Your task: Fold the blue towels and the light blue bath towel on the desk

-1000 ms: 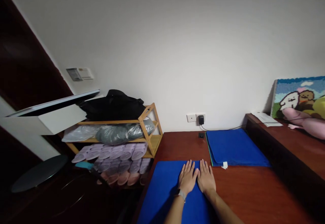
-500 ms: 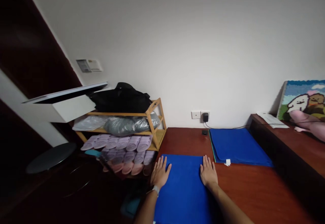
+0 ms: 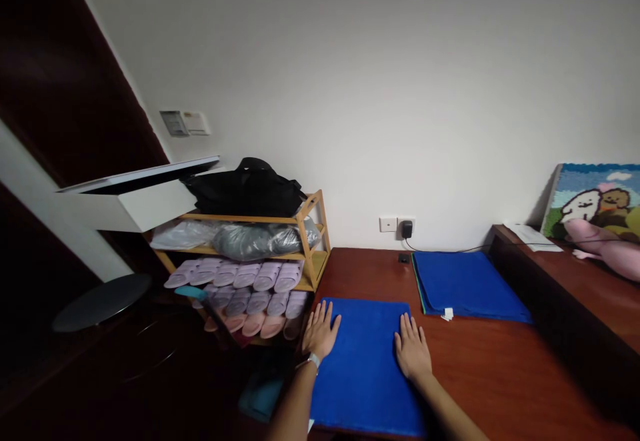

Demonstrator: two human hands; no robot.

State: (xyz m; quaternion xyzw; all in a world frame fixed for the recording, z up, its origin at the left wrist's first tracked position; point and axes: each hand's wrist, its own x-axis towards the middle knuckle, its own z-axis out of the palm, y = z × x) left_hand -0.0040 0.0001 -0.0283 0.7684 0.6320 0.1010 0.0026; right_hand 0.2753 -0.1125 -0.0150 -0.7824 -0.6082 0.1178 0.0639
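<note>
A blue cloth (image 3: pixel 367 368), which looks like a towel, lies flat on the reddish-brown wooden table (image 3: pixel 490 368). My left hand (image 3: pixel 320 334) rests palm down on its left edge, fingers stretched out, with a watch or band on the wrist. On the right edge of the same cloth lies my right hand (image 3: pixel 414 348), also flat with fingers extended. Neither hand grips anything. Farther back to the right is a second blue cloth (image 3: pixel 467 284), folded, with a green edge and a white tag.
Left of the table stands a wooden rack (image 3: pixel 310 248) with rows of slippers (image 3: pixel 267 274), plastic-wrapped items and a black bag (image 3: pixel 250 191). A charger (image 3: pixel 407 229) with a cable sits in the wall socket. On the right, a raised ledge holds a pink plush toy (image 3: pixel 605 248) and a picture.
My right hand has slid slightly toward me along the cloth's right edge. The left hand stays on the left edge. The view has shifted a little, showing the cloth's near edge.
</note>
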